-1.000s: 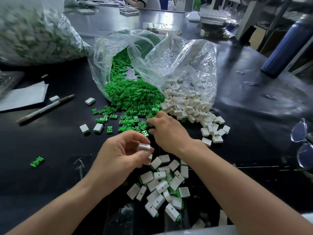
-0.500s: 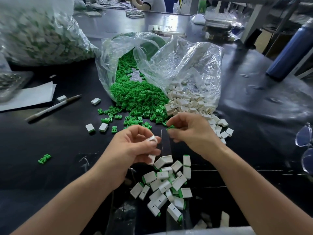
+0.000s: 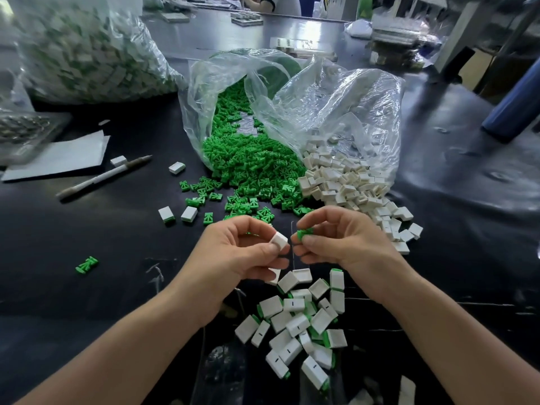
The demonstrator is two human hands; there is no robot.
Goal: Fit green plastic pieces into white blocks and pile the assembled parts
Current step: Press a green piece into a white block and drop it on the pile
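The left hand (image 3: pixel 242 252) pinches a white block (image 3: pixel 279 240) above the pile of assembled parts (image 3: pixel 301 323); just beside, the right hand (image 3: pixel 339 241) pinches a green piece (image 3: pixel 304 232). Better to align the piece with the block's opening (hidden here), then press straight.

Both bare forearms are reaching in from the bottom corners of the frame, converging at centre. Left hand (image 3: pixel 242 252) is curling, thumb and forefinger pinching a white block (image 3: pixel 279 240). Right hand (image 3: pixel 342 241) is pinching a green piece (image 3: pixel 304 232) at its fingertips, other fingers tucked under. The two hands are sitting just beside each other, fingertips facing, narrowly apart.
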